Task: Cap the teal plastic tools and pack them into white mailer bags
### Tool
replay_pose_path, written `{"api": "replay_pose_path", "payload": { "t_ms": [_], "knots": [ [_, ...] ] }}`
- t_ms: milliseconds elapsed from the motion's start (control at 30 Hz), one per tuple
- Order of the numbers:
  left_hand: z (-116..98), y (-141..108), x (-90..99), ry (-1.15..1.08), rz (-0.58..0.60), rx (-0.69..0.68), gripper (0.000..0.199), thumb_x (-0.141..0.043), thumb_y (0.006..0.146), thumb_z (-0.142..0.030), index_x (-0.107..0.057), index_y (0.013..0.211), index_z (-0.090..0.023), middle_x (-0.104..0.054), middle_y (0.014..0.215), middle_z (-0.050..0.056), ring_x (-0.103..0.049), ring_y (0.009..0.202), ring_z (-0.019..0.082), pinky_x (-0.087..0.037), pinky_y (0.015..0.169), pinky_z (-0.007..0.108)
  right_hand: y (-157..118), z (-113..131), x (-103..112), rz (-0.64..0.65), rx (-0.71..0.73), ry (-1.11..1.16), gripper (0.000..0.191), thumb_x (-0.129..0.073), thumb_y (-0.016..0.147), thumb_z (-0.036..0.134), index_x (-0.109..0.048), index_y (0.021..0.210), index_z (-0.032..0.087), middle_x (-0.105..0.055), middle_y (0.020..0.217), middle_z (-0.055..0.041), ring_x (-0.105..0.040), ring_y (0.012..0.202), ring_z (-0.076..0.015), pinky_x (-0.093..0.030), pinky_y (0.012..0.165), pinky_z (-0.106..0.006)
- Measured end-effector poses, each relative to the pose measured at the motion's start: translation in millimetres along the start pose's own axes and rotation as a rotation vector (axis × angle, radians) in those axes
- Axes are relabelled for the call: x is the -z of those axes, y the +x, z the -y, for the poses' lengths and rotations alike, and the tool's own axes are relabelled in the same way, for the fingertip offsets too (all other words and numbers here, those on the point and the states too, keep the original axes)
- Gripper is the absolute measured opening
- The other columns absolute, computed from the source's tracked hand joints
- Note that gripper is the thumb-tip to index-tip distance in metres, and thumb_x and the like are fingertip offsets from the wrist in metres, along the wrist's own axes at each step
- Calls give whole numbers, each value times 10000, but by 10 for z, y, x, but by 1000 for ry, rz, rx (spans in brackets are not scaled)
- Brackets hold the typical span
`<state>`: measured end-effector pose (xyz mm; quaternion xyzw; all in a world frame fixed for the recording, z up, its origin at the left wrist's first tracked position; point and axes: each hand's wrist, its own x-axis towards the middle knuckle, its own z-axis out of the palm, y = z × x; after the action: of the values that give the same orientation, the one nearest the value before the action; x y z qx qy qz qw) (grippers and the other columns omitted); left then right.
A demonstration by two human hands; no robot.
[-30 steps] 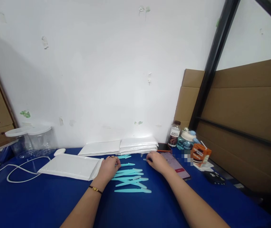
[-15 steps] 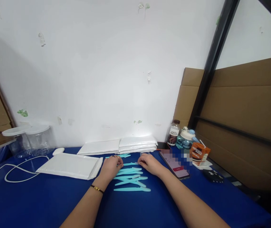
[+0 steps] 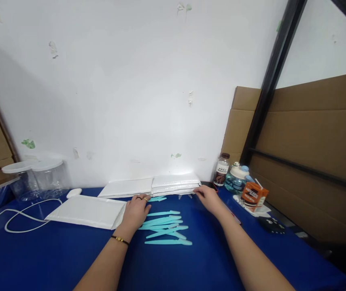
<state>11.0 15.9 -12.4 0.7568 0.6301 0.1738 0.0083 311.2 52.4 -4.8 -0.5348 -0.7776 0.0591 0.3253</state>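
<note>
Several turquoise eyebrow razors (image 3: 168, 242) lie in a loose column on the blue table. My left hand (image 3: 134, 212) is at their left side, fingers stretched forward and thumb apart. Its fingertips are beside the handle ends of a farther small group of razors (image 3: 158, 199). My right hand (image 3: 208, 199) is by the front right corner of a stack of white padded envelopes (image 3: 175, 185). Thumb and forefinger come together there; whatever may be between them is too small to make out. Small clear pieces (image 3: 181, 197) lie in front of the stack.
One padded envelope (image 3: 84, 211) lies left of my left hand. Further left are a white cable (image 3: 9, 222) and lidded clear jars (image 3: 49, 180). To the right stand a brown-capped bottle (image 3: 221, 169), a blue drinking bottle (image 3: 236, 178), an orange drink carton (image 3: 254, 196) and a black pouch (image 3: 271, 224).
Both hands have left the razor they were on, which now lies on the table. My right hand moved right and away to the envelope stack, covering the phone; my left moved slightly left and away.
</note>
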Motion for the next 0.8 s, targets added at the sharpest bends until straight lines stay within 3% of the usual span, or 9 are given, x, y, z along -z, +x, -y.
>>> {"api": "replay_pose_path", "payload": {
  "t_ms": [133,333,567,633,800],
  "knots": [
    [56,13,-22,62,9,19,300,-450,848,-281,-568,1124,-280,-548,1187,41,-421,1112,230,-348,839,337,-11,-155,9,54,-72,-143,262,-471,767,94,-688,899,156,-654,888,-82,-598,821,-181,-428,779,-259],
    [13,7,39,56,3,-22,137,-502,811,-270,-633,850,-255,-626,943,26,-494,991,211,-336,770,307,23,56,-250,155,-4,-188,200,-510,804,198,-687,891,165,-643,943,-98,-572,908,-198,-402,821,-265],
    [-42,6,39,-24,68,-181,195,-442,833,-244,-629,779,-237,-651,850,13,-559,841,172,-319,727,280,-8,195,-276,214,29,-215,208,-495,785,188,-697,739,171,-670,774,-76,-602,743,-192,-416,693,-258],
    [-58,4,28,-41,79,-202,196,-443,829,-228,-630,772,-240,-656,853,5,-562,841,165,-313,729,277,-24,181,-250,207,77,-140,235,-469,797,183,-703,782,174,-678,779,-67,-605,743,-187,-427,702,-260],
    [-65,6,14,-50,88,-194,221,-421,838,-225,-638,800,-243,-661,864,-3,-569,846,161,-313,733,285,-21,98,-198,201,268,-9,404,-439,718,28,-676,1001,192,-659,1023,-67,-563,971,-200,-412,875,-313]
  ]
}}
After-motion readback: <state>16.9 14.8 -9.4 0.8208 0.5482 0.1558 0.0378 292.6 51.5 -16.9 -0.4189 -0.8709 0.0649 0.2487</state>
